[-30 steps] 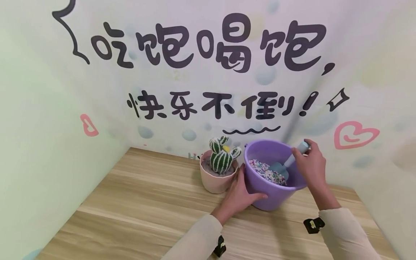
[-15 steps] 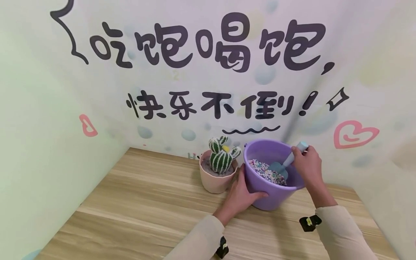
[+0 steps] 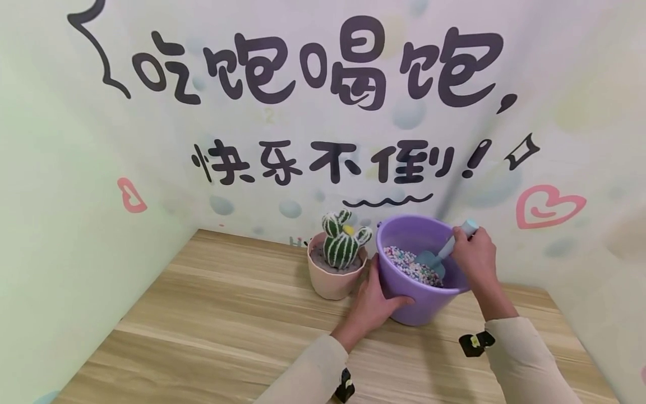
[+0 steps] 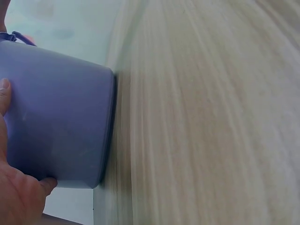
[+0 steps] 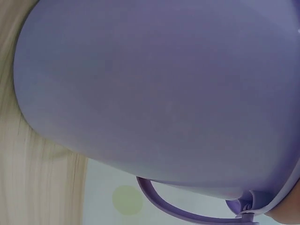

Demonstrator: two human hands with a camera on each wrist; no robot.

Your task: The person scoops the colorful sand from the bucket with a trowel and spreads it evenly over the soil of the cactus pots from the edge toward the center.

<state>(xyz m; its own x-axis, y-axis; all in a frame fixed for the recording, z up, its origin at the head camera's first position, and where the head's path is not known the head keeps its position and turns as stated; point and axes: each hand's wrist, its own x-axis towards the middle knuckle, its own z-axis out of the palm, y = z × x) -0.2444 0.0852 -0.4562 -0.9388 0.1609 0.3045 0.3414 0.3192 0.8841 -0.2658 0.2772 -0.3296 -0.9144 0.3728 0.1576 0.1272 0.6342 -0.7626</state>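
A purple plastic bucket (image 3: 429, 303) stands on the wooden table, holding a bed of small multicoloured beads (image 3: 407, 262). My left hand (image 3: 368, 306) grips the bucket's near left wall, its thumb spread across the front and its fingers round the side. Over the bucket's right rim, my right hand (image 3: 474, 255) holds the handle of a light blue toy shovel (image 3: 448, 247), whose blade rests in the beads. Bucket wall (image 4: 58, 112) and left hand (image 4: 18, 192) appear in the left wrist view. Outer bucket wall (image 5: 154, 93) fills most of the right wrist view, which hides the shovel.
Just left of the bucket, close to my left hand, sits a pink pot (image 3: 333, 283) with a knitted cactus (image 3: 342, 247). A lettered wall (image 3: 303, 120) rises behind. The bucket's purple bail handle (image 5: 173, 208) hangs beside its wall. Wooden tabletop (image 3: 202, 314) spreads to the left.
My right hand has moved slightly down and left on the shovel handle's side of the bucket. The left hand keeps its grip on the bucket. The head view has shifted slightly.
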